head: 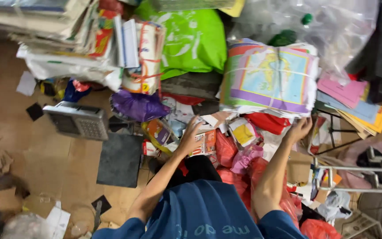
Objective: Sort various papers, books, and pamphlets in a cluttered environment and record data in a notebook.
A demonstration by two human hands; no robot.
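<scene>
left hand (191, 135) spread on loose papers (204, 141); right hand (298, 129) seemingly open beneath tied bundle (270, 77), upper centre, which could slide off unsupported.

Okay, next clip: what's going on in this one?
A person in a blue shirt leans over a messy heap of paper, packaging and plastic bags. The left hand presses on loose printed cartons and paper in the heap, while the right hand touches the lower edge of a string-tied bundle of colourful printed sheets. A green bag and more tied paper bundles lie behind. A weighing scale with a keypad stands on the floor to one side.
</scene>
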